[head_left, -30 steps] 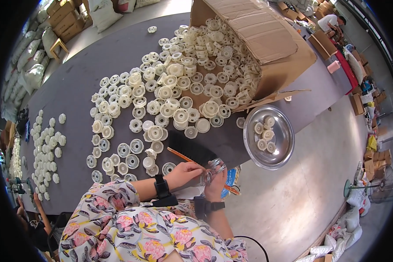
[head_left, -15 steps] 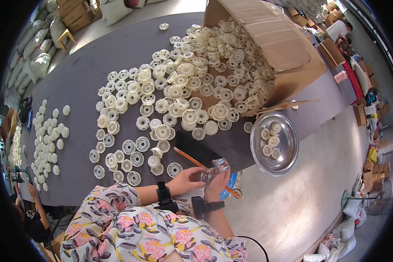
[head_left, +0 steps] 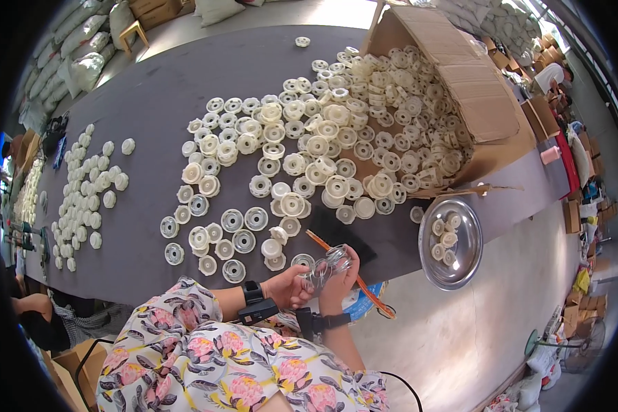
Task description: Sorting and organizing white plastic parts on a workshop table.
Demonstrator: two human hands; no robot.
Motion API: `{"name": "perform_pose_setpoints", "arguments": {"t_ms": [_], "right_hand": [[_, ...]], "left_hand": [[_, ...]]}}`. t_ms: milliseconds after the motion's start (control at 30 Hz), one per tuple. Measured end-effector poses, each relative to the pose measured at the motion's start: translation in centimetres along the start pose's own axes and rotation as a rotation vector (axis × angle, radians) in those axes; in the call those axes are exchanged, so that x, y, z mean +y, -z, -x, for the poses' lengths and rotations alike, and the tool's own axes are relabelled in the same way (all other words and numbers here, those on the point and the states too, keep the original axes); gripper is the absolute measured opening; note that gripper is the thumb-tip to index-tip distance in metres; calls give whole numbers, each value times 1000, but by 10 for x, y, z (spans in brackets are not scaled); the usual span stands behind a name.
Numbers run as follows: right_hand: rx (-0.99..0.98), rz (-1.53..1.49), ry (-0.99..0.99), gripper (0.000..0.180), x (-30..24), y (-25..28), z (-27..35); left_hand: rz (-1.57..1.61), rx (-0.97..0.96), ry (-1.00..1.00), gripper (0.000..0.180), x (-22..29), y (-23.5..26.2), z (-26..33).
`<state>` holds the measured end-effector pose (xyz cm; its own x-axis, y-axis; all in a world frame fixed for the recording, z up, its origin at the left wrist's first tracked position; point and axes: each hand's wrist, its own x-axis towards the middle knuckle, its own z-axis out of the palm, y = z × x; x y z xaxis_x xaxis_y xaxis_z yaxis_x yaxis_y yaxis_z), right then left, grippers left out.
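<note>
In front of my body, a bunch of thin silvery metal rings (head_left: 337, 257) is between my hands. My right hand (head_left: 336, 285) is closed around part of the bunch. My left hand (head_left: 286, 286) pinches the rings that lean toward it. Under the hands a black sheet (head_left: 350, 240) lies at the table edge, crossed by a long orange strip (head_left: 369, 294). Left of them sit cream plastic wheel-like parts (head_left: 225, 249), and some hold a silvery ring, such as one ringed part (head_left: 244, 241).
A tipped cardboard box (head_left: 491, 113) spills many cream parts onto the grey table (head_left: 151, 82). A steel bowl (head_left: 468, 268) with several cream parts stands at the right table edge. A separate group of cream caps (head_left: 82, 206) lies at left, near another person's arm (head_left: 33, 302).
The view has shifted, so the table things appear farther right. The rings spread apart more between my hands, and my left fingers have opened slightly around them.
</note>
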<state>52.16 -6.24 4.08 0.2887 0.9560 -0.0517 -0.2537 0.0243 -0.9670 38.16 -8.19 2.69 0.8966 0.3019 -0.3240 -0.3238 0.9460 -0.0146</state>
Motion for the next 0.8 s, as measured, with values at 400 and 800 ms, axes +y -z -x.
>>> {"name": "perform_pose_setpoints", "arguments": {"t_ms": [400, 800], "right_hand": [[84, -96, -251, 25, 11, -32, 35], [16, 45, -43, 26, 35, -65, 53]], "left_hand": [[-1320, 637, -622, 33, -7, -11, 57], [-989, 651, -663, 39, -13, 2, 95]]}}
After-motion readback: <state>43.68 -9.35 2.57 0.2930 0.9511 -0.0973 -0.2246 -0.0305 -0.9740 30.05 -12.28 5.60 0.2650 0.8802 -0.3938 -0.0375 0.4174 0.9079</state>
